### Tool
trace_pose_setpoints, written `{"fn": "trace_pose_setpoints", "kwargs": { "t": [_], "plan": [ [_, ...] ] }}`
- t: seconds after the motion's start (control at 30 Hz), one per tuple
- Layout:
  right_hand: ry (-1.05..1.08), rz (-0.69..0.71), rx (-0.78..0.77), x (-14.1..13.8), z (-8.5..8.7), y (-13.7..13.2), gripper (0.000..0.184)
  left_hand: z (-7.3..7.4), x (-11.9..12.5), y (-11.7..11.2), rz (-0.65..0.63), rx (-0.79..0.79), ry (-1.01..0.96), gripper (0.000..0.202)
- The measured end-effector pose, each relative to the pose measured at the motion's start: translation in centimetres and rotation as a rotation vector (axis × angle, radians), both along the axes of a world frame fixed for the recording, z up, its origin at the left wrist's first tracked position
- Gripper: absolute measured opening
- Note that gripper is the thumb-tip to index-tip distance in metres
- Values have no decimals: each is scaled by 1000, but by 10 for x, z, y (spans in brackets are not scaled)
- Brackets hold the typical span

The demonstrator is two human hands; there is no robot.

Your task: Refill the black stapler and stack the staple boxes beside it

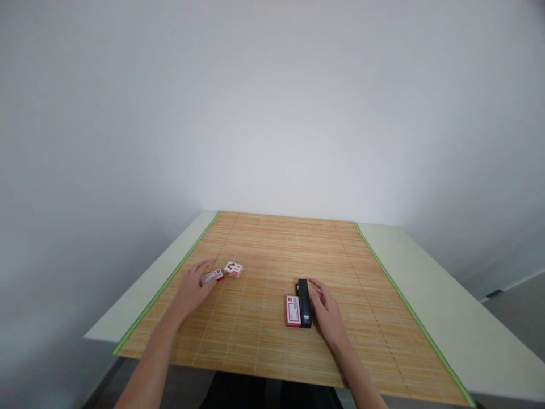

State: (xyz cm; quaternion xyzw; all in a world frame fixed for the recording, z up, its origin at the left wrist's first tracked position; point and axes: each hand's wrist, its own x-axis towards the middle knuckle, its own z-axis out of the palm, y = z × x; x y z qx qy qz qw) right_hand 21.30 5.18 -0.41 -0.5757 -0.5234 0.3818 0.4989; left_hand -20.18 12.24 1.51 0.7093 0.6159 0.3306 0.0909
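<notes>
My left hand (195, 288) rests at the left of the mat, its fingers apart around a small red-and-white box (212, 276). The thumb lies along the near edge of that box, and the index finger reaches past its far side. Just right of it sits a small white box (233, 269) with a dark picture and red marks. My right hand (327, 312) is open beside a black stapler (304, 304), fingertips close to its right side; whether they touch, I cannot tell. Against the stapler's left side lies a larger red-and-white box (293, 311).
A bamboo mat (272, 244) with green edging covers the middle of the white table (409, 267). Behind the table rises a plain pale wall (272, 113). The table's near edge runs in front of my dark-clothed legs (242, 392).
</notes>
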Motion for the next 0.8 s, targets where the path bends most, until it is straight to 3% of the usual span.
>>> {"fn": "trace_pose_setpoints", "kwargs": {
  "t": [0.07, 0.17, 0.33, 0.53, 0.67, 0.8],
  "plan": [
    [12, 17, -1, -1, 0, 0, 62, -11, -14, 1, -100, -56, 42, 57],
    [23, 24, 12, -2, -2, 1, 62, -17, -8, -10, -186, -109, 68, 64],
    [19, 23, 9, 0, -5, 3, 63, -5, 22, -37, -266, -215, -23, 70],
    [-10, 18, 29, 0, -8, 4, 62, 11, 46, -46, -234, -283, -79, 56],
    [-42, 20, 35, 0, -11, 6, 59, 28, 96, -50, -312, -272, -125, 57],
    [-61, 37, 44, 1, -13, 6, 58, 42, 160, -55, -519, -220, -156, 65]
  ]
}}
